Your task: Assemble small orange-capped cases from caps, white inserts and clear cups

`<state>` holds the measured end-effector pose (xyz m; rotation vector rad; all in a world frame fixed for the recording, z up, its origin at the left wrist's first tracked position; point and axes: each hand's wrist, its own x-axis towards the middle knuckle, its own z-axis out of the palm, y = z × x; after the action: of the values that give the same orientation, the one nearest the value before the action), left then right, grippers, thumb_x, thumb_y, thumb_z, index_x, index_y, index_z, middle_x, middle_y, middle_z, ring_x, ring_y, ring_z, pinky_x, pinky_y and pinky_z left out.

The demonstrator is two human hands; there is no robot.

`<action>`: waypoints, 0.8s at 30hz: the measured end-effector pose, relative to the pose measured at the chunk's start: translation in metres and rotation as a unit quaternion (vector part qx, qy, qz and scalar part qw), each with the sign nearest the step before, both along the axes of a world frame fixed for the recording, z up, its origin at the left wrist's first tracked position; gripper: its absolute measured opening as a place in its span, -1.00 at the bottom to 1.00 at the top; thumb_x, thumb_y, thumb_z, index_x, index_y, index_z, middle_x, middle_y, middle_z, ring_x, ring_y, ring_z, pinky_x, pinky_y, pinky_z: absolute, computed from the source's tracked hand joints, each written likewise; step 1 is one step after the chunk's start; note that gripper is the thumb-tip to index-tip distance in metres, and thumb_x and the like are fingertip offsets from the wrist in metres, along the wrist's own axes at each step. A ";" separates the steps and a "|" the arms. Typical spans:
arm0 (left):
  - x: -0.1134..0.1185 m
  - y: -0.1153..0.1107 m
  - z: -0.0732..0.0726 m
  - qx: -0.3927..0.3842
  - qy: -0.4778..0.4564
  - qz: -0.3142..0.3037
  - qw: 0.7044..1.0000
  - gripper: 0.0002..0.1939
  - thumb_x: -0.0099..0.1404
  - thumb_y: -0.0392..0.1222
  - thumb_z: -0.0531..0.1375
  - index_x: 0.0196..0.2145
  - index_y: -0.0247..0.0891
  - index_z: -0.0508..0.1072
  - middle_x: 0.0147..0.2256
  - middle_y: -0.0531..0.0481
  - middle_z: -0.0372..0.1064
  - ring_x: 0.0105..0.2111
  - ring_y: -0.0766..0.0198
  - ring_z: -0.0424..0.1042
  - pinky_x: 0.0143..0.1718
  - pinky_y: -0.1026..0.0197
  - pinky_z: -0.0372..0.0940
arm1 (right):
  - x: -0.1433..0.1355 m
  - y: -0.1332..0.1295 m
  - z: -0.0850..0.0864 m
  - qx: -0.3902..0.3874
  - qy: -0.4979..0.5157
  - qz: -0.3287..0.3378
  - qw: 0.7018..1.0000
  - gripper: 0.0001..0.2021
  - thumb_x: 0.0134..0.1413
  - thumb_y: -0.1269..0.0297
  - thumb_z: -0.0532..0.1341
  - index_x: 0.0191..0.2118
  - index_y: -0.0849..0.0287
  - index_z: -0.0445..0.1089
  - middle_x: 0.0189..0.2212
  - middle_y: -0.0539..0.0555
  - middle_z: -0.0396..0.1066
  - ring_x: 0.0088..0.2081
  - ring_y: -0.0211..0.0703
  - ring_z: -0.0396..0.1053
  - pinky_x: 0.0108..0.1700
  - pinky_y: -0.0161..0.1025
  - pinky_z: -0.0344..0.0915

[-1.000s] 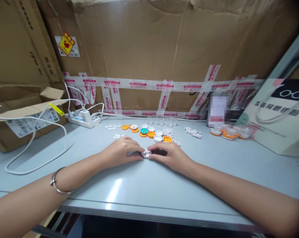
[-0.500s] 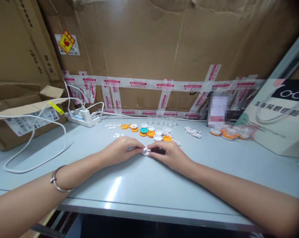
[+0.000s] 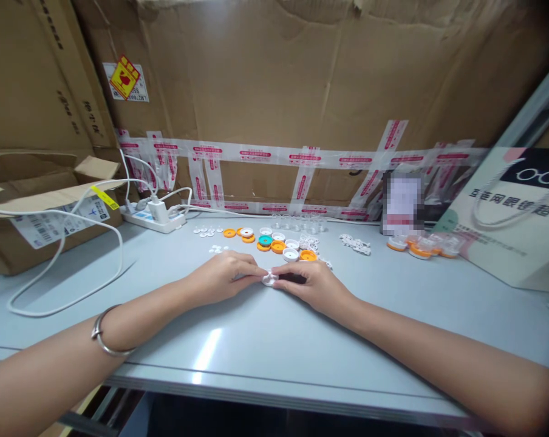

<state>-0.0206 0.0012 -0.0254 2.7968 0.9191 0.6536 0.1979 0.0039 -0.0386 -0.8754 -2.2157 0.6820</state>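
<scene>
Between my two hands, just above the grey tabletop (image 3: 274, 352), is a small round white plastic piece (image 3: 269, 280). My left hand (image 3: 229, 274) pinches it from the left with thumb and forefinger. From the right, my right hand (image 3: 308, 284) grips the same piece between thumb and fingertips. The fingers partly cover it, so its details are hard to make out. Just beyond lie round orange caps (image 3: 308, 255), white caps (image 3: 290, 255) and a teal disc (image 3: 265, 240) resting on an orange one.
Small white discs (image 3: 207, 231) lie back left. Clear rings (image 3: 297, 223) and white chain-like pieces (image 3: 355, 244) are behind. Orange-and-clear assembled pieces (image 3: 422, 247) sit near a paper bag (image 3: 511, 243). At left are a power strip (image 3: 153, 220), a looping white cable (image 3: 121, 261) and an open carton (image 3: 47, 224).
Both hands stay at the same spot on the white piece. The fingers have shifted slightly, and a bit more of the piece's flat round part shows.
</scene>
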 end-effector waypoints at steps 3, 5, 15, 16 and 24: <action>0.000 -0.001 -0.001 0.006 0.000 -0.003 1.000 -0.75 0.34 -0.23 0.03 -0.14 -0.16 0.49 -0.33 0.00 0.45 -0.35 0.35 0.41 -0.32 0.34 0.20 | 0.000 0.001 -0.001 0.004 0.003 0.002 1.000 -0.82 0.04 0.28 0.23 -0.19 0.03 0.49 -0.29 -0.06 0.53 -0.27 -0.25 0.46 -0.22 -0.36 0.34; 0.000 -0.001 -0.001 0.008 0.000 -0.003 1.000 -0.75 0.34 -0.23 0.04 -0.15 -0.17 0.49 -0.33 0.00 0.45 -0.35 0.35 0.41 -0.31 0.34 0.20 | 0.000 0.001 -0.001 0.005 0.005 0.003 1.000 -0.82 0.04 0.30 0.24 -0.19 0.02 0.49 -0.29 -0.06 0.53 -0.27 -0.25 0.46 -0.21 -0.36 0.35; 0.001 -0.001 0.001 0.025 0.009 0.004 1.000 -0.76 0.33 -0.23 0.04 -0.18 -0.17 0.50 -0.35 0.00 0.46 -0.35 0.32 0.41 -0.30 0.30 0.18 | -0.001 0.001 -0.002 0.026 -0.009 0.001 1.000 -0.82 0.03 0.32 0.24 -0.20 0.04 0.49 -0.28 -0.03 0.53 -0.27 -0.20 0.46 -0.21 -0.29 0.37; 0.001 -0.001 0.001 0.027 0.009 0.002 1.000 -0.76 0.33 -0.23 0.04 -0.18 -0.17 0.50 -0.35 0.00 0.46 -0.35 0.32 0.40 -0.30 0.30 0.18 | -0.001 0.001 -0.002 0.029 -0.010 0.000 1.000 -0.82 0.03 0.32 0.24 -0.20 0.04 0.49 -0.28 -0.03 0.53 -0.27 -0.20 0.47 -0.21 -0.29 0.38; 0.000 -0.002 -0.001 0.035 0.021 0.001 0.999 -0.76 0.33 -0.25 0.04 -0.17 -0.16 0.49 -0.34 0.01 0.45 -0.33 0.31 0.40 -0.27 0.27 0.17 | 0.000 0.003 -0.005 0.069 -0.007 0.008 0.998 -0.81 0.02 0.35 0.25 -0.21 0.03 0.50 -0.28 -0.02 0.53 -0.26 -0.20 0.46 -0.19 -0.29 0.38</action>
<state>-0.0207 -0.0009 -0.0260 2.8825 0.9247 0.6416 0.1976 0.0070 -0.0436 -0.7949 -2.2550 0.5251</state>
